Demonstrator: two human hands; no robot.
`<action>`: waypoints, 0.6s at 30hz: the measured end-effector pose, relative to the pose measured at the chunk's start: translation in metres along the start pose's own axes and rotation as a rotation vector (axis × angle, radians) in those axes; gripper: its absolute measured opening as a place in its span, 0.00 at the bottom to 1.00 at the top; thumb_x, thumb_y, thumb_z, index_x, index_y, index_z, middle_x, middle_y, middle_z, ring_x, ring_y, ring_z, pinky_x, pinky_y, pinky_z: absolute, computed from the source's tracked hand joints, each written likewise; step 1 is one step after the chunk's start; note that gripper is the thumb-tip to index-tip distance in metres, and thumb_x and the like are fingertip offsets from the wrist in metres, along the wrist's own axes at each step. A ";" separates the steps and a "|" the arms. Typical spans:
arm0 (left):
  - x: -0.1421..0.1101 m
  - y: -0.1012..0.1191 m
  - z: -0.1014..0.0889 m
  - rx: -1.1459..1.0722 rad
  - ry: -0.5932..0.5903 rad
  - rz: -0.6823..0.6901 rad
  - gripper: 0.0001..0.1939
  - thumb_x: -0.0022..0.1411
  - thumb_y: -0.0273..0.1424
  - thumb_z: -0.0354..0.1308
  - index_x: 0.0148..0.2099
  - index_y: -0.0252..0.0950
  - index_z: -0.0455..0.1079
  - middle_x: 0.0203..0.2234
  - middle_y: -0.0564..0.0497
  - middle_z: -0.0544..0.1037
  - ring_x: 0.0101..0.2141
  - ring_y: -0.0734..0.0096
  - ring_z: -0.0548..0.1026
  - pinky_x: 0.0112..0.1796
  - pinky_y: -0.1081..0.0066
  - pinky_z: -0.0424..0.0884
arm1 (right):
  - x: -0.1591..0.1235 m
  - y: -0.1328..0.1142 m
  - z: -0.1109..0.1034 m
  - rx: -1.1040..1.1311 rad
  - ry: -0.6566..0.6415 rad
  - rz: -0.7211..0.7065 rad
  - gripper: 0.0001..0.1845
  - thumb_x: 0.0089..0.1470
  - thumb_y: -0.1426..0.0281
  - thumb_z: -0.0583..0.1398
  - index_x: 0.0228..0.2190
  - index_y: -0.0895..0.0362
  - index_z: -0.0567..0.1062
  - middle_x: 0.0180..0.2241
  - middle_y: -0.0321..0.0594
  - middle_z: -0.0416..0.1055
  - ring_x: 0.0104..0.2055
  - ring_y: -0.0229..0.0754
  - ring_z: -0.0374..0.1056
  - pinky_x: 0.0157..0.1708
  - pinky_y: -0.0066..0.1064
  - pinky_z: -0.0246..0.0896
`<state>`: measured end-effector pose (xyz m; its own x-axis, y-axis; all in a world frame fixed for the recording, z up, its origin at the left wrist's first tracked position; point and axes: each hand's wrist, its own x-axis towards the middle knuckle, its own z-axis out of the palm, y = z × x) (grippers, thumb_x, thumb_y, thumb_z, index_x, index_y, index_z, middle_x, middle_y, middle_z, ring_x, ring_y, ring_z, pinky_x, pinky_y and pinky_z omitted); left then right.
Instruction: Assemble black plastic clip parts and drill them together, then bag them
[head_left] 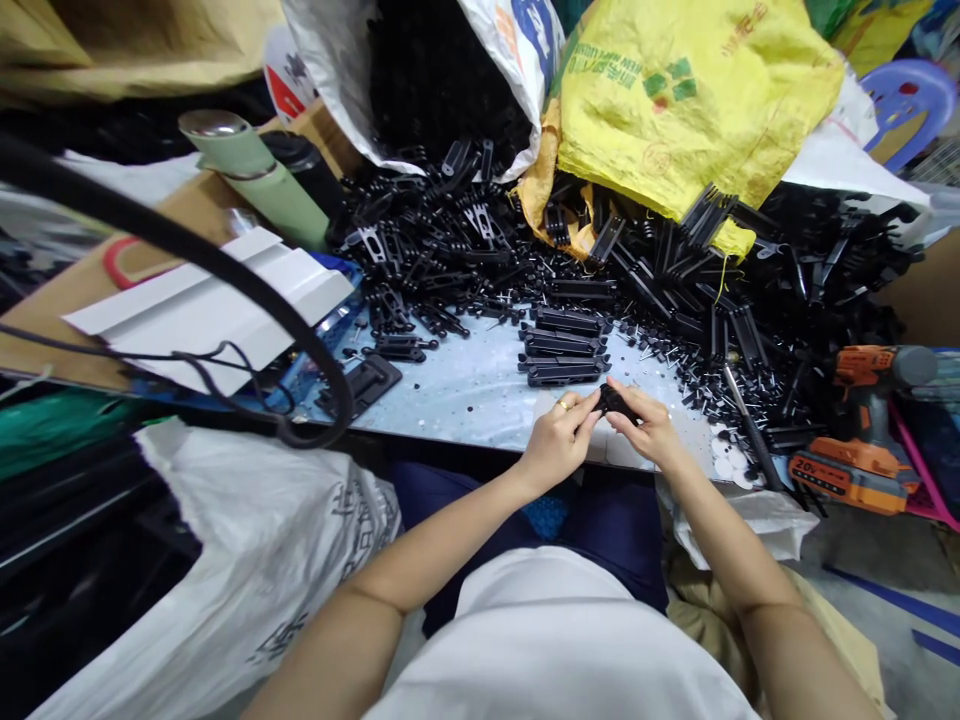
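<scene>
My left hand (pixel 559 435) and my right hand (pixel 649 430) meet at the table's front edge, both pinching one small black plastic part (pixel 613 402) between their fingertips. A ring shows on my left hand. Just beyond the hands lies a neat stack of long black plastic pieces (pixel 562 350). Behind that spreads a big loose heap of the same black parts (pixel 675 270).
A pale blue table top (pixel 465 385) carries the heap. An open white sack of black parts (pixel 442 80) and a yellow bag (pixel 690 90) lie at the back. An orange cordless drill (pixel 862 430) rests at right, a green flask (pixel 255 175) and white folded sheets (pixel 202 300) at left.
</scene>
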<state>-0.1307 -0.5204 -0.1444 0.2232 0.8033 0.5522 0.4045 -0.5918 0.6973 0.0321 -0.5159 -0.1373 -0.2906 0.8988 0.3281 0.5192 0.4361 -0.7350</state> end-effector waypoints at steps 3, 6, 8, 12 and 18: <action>0.000 0.008 0.010 0.038 0.190 -0.003 0.18 0.66 0.30 0.43 0.55 0.34 0.64 0.35 0.45 0.72 0.35 0.72 0.73 0.36 0.72 0.72 | -0.005 -0.008 0.014 -0.020 0.161 0.020 0.25 0.59 0.58 0.48 0.55 0.54 0.64 0.32 0.42 0.71 0.28 0.38 0.67 0.33 0.31 0.66; 0.002 0.007 0.013 0.022 0.223 0.044 0.17 0.66 0.29 0.43 0.55 0.35 0.63 0.35 0.45 0.73 0.36 0.72 0.73 0.37 0.72 0.72 | -0.011 -0.013 0.028 -0.038 0.252 0.022 0.26 0.60 0.59 0.47 0.56 0.54 0.62 0.34 0.43 0.71 0.31 0.40 0.68 0.36 0.33 0.67; 0.002 0.002 0.013 -0.019 0.162 0.065 0.17 0.66 0.30 0.43 0.53 0.35 0.65 0.36 0.45 0.73 0.36 0.71 0.73 0.37 0.71 0.72 | -0.014 -0.013 0.034 -0.041 0.250 0.027 0.26 0.60 0.59 0.47 0.58 0.54 0.60 0.36 0.44 0.72 0.33 0.40 0.69 0.36 0.33 0.67; -0.013 -0.012 0.022 -0.099 0.123 -0.161 0.18 0.66 0.33 0.41 0.54 0.36 0.63 0.37 0.44 0.73 0.36 0.69 0.74 0.37 0.67 0.72 | -0.015 -0.002 0.028 -0.125 0.065 0.039 0.25 0.60 0.59 0.46 0.57 0.53 0.61 0.42 0.44 0.71 0.39 0.41 0.69 0.36 0.32 0.67; -0.038 -0.024 0.022 0.161 -0.010 -0.316 0.23 0.61 0.26 0.46 0.59 0.38 0.56 0.45 0.40 0.69 0.45 0.60 0.71 0.45 0.56 0.69 | 0.018 0.045 -0.063 -0.480 0.276 0.169 0.18 0.58 0.62 0.51 0.46 0.57 0.71 0.44 0.47 0.70 0.45 0.43 0.64 0.46 0.37 0.60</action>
<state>-0.1297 -0.5357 -0.1920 0.0734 0.9459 0.3159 0.5893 -0.2967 0.7515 0.1011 -0.4771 -0.1268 0.0155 0.9076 0.4195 0.8654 0.1980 -0.4603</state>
